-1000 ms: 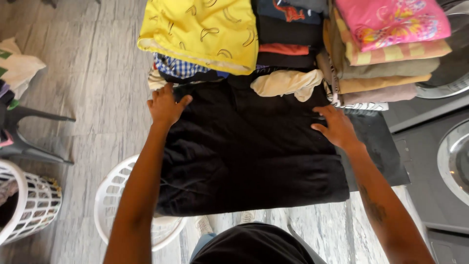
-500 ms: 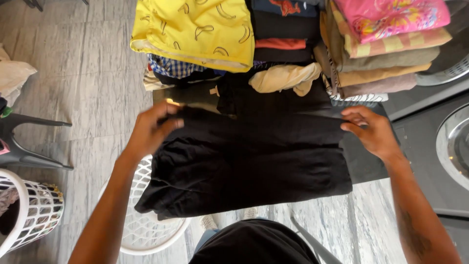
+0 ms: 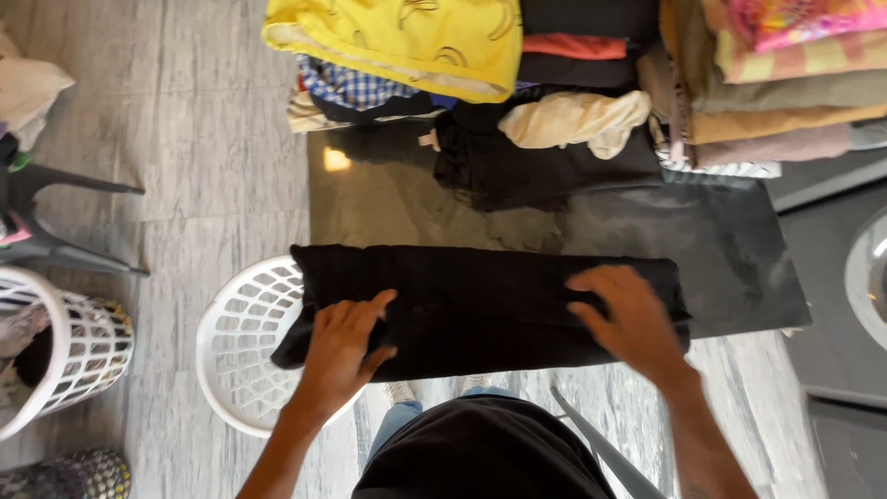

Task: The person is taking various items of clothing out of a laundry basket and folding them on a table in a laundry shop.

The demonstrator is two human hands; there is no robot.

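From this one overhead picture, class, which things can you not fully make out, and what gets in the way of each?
- Head view: the white laundry basket is partly covered by the black folded garment and the left hand.
- The yellow garment and the folded stack are cut off by the top edge.
- The right hand hides the cloth beneath its palm.
- The second white basket runs past the left edge.

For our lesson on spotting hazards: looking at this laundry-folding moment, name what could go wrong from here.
1. The folded black garment overhangs the dark counter at its left end, above the white laundry basket; it may slide off when the left hand and right hand lift.
2. The tall folded stack on the right leans near the counter's edge and could topple if bumped.
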